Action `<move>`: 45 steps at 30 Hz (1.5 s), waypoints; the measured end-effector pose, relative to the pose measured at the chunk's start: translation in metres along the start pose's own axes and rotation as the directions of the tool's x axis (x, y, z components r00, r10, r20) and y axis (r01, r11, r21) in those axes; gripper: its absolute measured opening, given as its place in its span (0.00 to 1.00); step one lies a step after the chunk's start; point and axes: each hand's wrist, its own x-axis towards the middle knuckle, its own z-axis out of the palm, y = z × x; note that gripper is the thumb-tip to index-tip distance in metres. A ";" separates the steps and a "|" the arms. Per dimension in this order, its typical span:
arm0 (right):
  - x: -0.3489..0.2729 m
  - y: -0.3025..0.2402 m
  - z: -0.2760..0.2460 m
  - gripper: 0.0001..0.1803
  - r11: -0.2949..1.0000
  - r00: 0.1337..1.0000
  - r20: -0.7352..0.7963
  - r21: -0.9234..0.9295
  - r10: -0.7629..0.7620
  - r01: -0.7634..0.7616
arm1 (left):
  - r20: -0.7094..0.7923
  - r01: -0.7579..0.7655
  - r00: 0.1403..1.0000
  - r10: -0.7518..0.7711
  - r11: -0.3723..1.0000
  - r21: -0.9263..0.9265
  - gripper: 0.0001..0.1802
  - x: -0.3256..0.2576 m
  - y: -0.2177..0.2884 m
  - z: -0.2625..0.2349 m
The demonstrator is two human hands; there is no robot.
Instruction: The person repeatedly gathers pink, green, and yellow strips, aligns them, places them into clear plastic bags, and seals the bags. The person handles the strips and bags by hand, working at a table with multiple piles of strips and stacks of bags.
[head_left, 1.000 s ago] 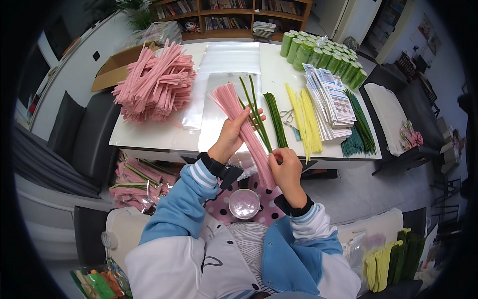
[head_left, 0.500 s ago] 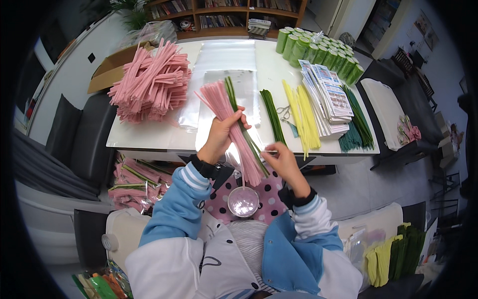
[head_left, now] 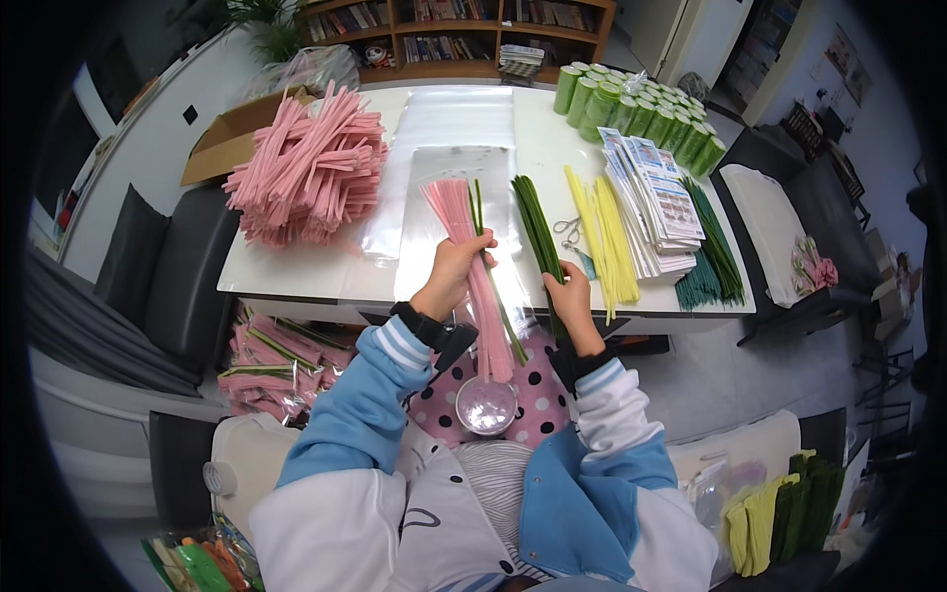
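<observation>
My left hand (head_left: 460,266) is closed round a bundle of pink pipe cleaners (head_left: 485,331), held nearly upright above my lap. A few green pipe cleaners (head_left: 508,331) lie along its right side in the same grip. On the table, a bunch of dark green pipe cleaners (head_left: 536,222) lies just right of that bundle. My right hand (head_left: 572,296) has its fingers bent and pinched on the near end of this bunch; how many stems they grip cannot be made out. Below the pink bundle, a round, shiny container (head_left: 486,406) sits at my lap.
A big pink pipe cleaner pile (head_left: 306,173) stands at the table's left, beside clear plastic sleeves (head_left: 456,118). To the right lie scissors (head_left: 566,233), yellow pipe cleaners (head_left: 604,242), printed sheets (head_left: 656,212) and darker stems (head_left: 725,247). Green rolls (head_left: 646,118) stand at the far right.
My right hand has moved from beside the lower end of the held bundle to the dark green bunch on the table. The held bundle now stands more upright.
</observation>
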 end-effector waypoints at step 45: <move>0.035 0.011 -0.022 0.18 0.830 0.898 -0.259 -0.529 -0.355 0.176 | 0.034 -0.114 0.992 0.118 0.988 -0.102 0.11 -0.011 0.023 -0.018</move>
